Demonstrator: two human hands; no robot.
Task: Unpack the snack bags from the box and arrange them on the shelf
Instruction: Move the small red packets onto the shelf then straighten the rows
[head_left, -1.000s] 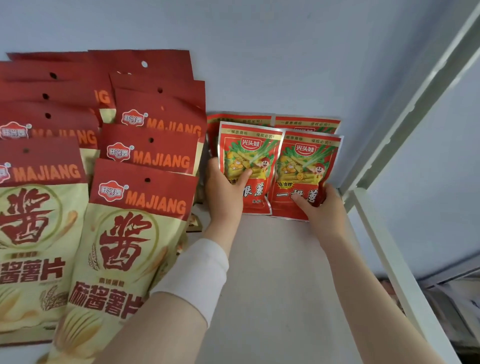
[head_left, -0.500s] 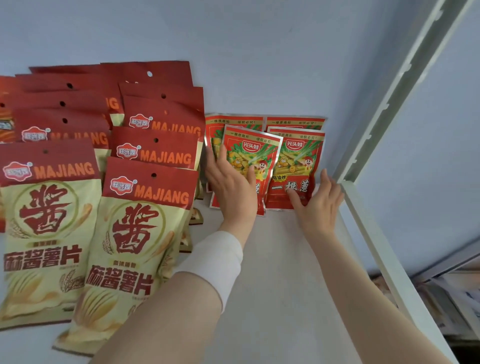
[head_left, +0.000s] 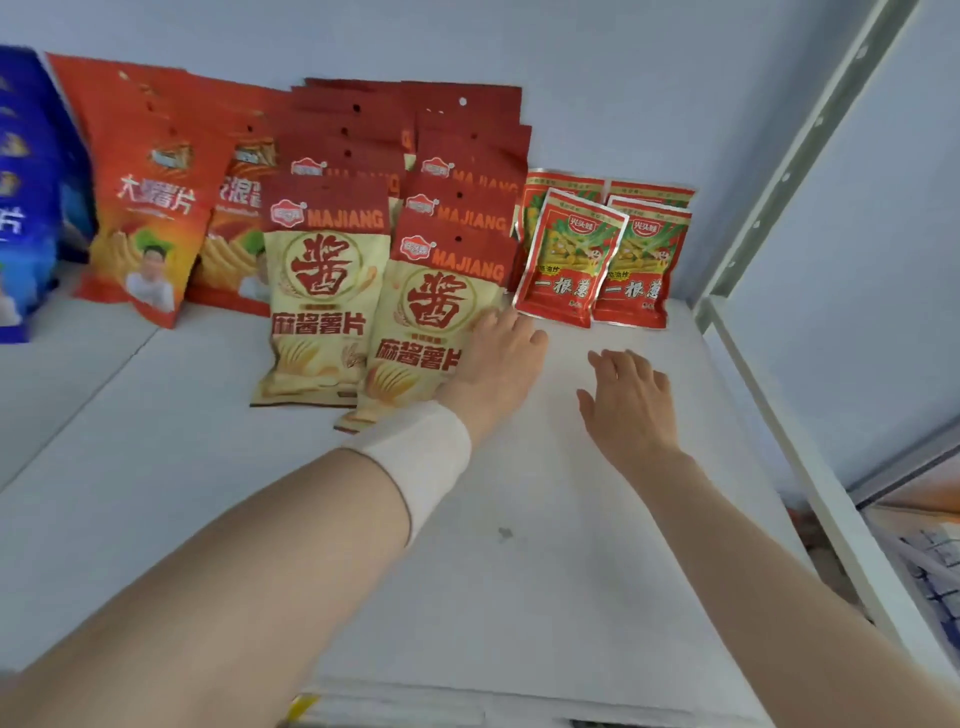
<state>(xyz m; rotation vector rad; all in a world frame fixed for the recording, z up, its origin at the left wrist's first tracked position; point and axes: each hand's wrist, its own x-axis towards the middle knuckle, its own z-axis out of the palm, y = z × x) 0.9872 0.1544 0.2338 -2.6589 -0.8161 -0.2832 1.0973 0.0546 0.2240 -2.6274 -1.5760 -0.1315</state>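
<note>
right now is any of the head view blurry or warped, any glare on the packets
Head view: the blue bag at the left edge is smeared; the MAJIANG bags and small red packets read clearly; the shelf upright leans with wide-angle distortion; light is soft and even, no strong glare.

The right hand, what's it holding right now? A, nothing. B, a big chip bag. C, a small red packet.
A: the right hand is open with fingers spread over the bare shelf, short of the small red packets, and nothing is in it.
</note>
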